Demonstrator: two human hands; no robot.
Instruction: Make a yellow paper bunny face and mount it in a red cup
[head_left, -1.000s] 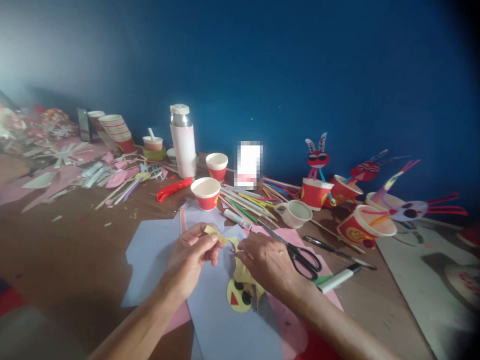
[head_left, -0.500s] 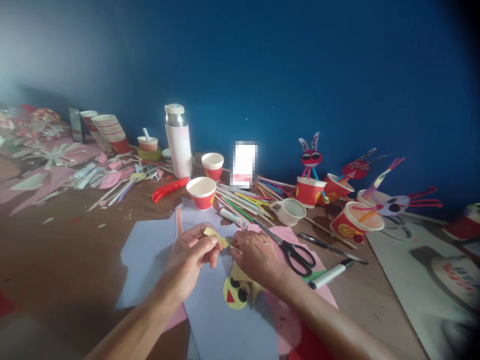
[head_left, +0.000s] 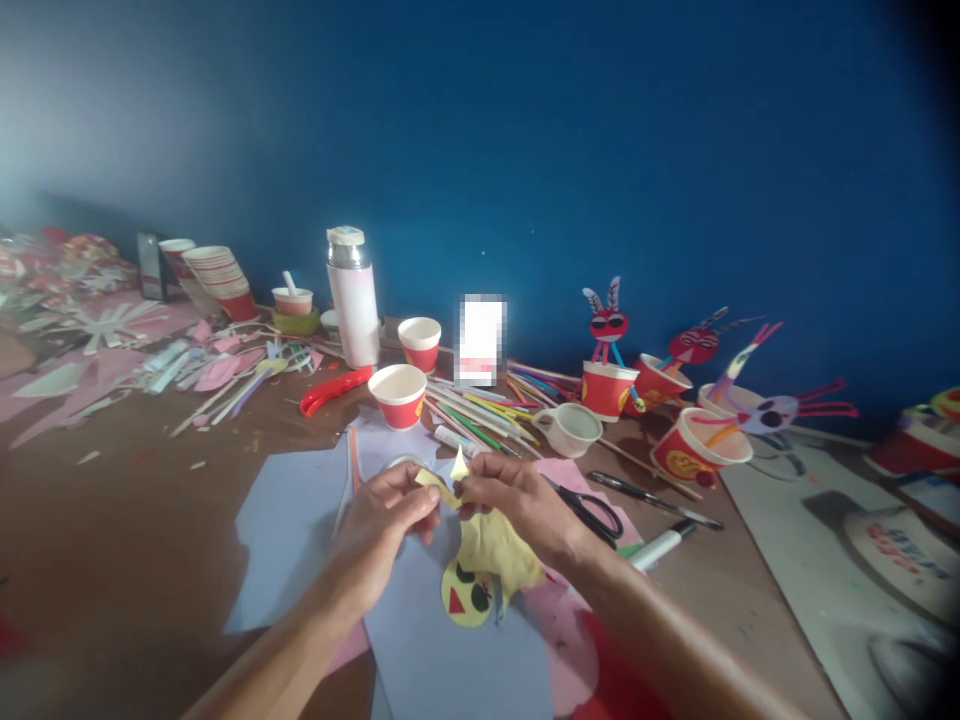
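Observation:
My left hand (head_left: 386,520) pinches a short yellow paper strip (head_left: 435,488) between thumb and fingers. Beside it, my right hand (head_left: 517,500) has its fingertips closed on a small, pointed piece of yellow paper (head_left: 459,466), close to the strip's end. Whether the two pieces touch, I cannot tell. Below the hands, a round yellow paper face (head_left: 466,608) with dark eyes and a red triangle lies on a pale blue paper sheet (head_left: 442,665). A creased yellow sheet (head_left: 499,548) partly overlaps it. Black-handled scissors (head_left: 600,515) lie behind my right wrist, their blades hidden.
Paper cups (head_left: 397,397), a white flask (head_left: 354,315) and a red tool (head_left: 334,390) stand or lie beyond the hands. Colored sticks (head_left: 487,420) and a white cup (head_left: 571,428) are behind. Decorated cups (head_left: 609,390) line the right; paper scraps (head_left: 225,365) cover the left.
My right hand has turned and lifted, and the pointed yellow piece now shows upright in its fingers. More of the creased yellow sheet is visible. My left hand still holds the strip.

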